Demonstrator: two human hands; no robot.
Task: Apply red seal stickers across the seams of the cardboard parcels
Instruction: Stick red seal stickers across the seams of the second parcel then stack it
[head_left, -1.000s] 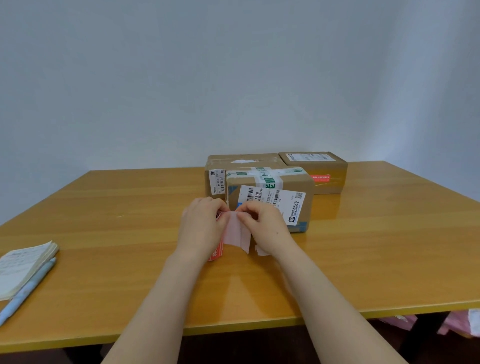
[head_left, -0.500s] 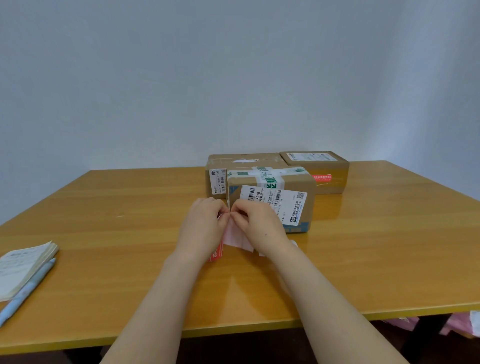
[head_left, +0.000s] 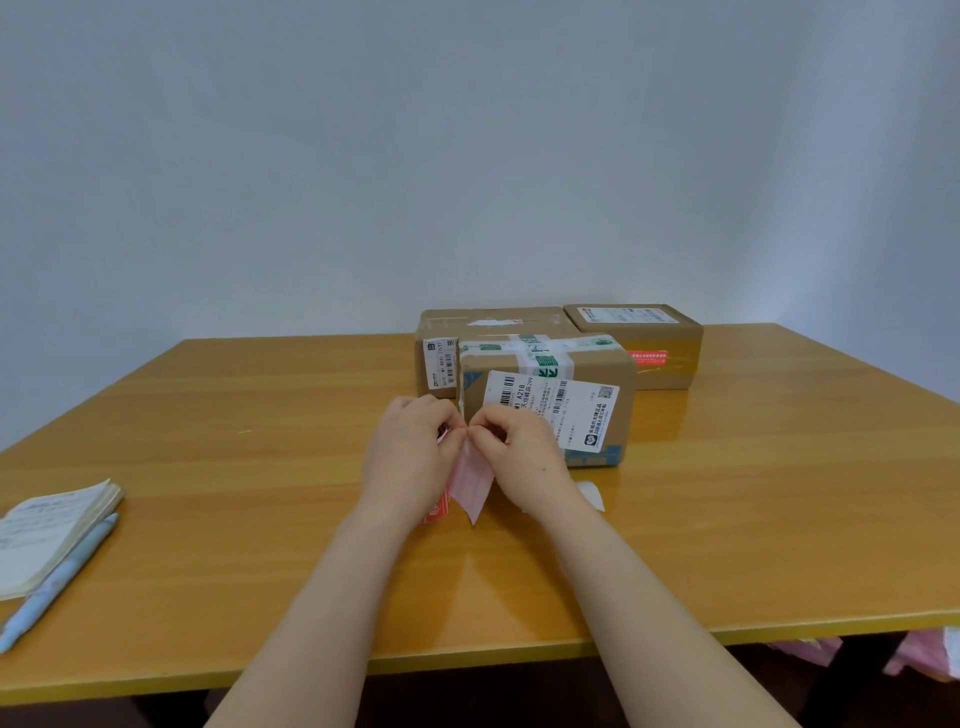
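Right now both my hands are pinched together on the sticker sheet (head_left: 470, 480), left hand (head_left: 410, 457) and right hand (head_left: 519, 454) meeting at its top edge, just in front of the nearest parcel (head_left: 550, 400) on the counter (head_left: 260, 467). The sheet hangs limp below my fingertips. If I peel too fast, I reckon the seal could tear or fold onto itself, and then it won't lie flat across the seam.

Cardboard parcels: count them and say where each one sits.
3. The nearest parcel stands just beyond the hands, a second parcel sits behind it to the left, and a third parcel sits behind to the right. More could be hidden behind these.
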